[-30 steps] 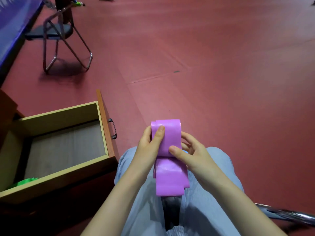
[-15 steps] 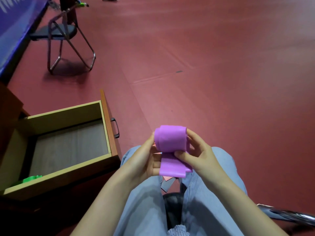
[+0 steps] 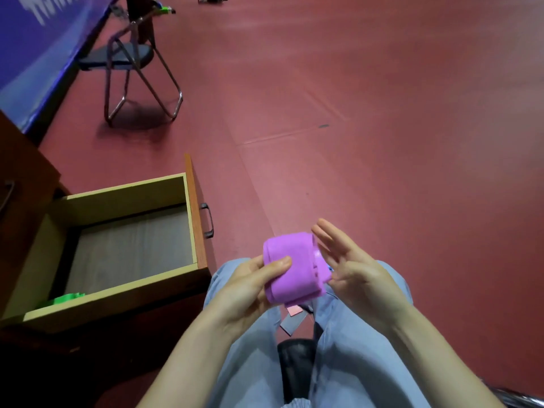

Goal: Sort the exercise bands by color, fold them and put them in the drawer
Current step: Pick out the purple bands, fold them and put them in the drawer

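Head view. The folded purple band (image 3: 294,269) is held above the lap. The left hand (image 3: 250,293) grips its left end, thumb on top. The right hand (image 3: 353,275) has fingers straight and spread beside the band's right end; contact is unclear. The open drawer (image 3: 117,301) stands left of the knees, with bare floor (image 3: 382,142) ahead and to the right. A green band (image 3: 66,298) is half hidden behind the drawer's near wall. The strips (image 3: 291,319) beneath the purple band are indistinct.
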Tool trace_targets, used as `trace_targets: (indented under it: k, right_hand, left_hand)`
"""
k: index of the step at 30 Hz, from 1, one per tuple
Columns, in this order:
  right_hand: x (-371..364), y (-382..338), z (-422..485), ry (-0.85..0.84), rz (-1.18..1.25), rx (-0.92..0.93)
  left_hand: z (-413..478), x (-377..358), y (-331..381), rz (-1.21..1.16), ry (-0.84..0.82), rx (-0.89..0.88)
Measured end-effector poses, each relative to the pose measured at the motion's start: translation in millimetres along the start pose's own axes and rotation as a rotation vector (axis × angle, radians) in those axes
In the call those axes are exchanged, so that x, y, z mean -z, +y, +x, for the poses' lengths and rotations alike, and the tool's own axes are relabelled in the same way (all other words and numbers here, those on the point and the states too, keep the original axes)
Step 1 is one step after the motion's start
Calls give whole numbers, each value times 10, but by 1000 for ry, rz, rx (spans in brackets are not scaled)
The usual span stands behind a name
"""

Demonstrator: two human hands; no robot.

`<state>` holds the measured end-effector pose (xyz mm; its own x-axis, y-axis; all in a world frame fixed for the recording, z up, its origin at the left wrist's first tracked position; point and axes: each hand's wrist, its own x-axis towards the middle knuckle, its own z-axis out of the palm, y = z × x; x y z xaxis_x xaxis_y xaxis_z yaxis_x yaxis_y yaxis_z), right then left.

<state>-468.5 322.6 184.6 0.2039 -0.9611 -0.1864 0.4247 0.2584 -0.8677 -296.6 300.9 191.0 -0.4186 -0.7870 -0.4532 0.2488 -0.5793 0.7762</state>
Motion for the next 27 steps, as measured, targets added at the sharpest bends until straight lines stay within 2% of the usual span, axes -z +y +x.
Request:
trace_targets:
  k: [3, 6, 9, 13, 20, 27]
  right_hand:
    - [-5, 10, 85, -18, 101, -93]
    - [-163, 63, 212, -122, -36, -172]
    - [-392, 121, 415, -151, -184, -187]
    - [-598, 295, 639, -162, -387, -170]
    - [-1093, 706, 1237, -180, -300, -244]
    - [-1693, 1260, 2110, -211, -299, -350]
  left_hand:
    - [11, 39, 26, -18, 118, -141]
    - [-6, 46, 45, -31, 223, -249]
    - [-45, 159, 31, -77, 313, -311]
    - [-82, 397, 34, -120, 374, -294]
    - [-100, 1229, 304, -114, 454, -293]
    - [54, 2202, 492, -107, 622, -266]
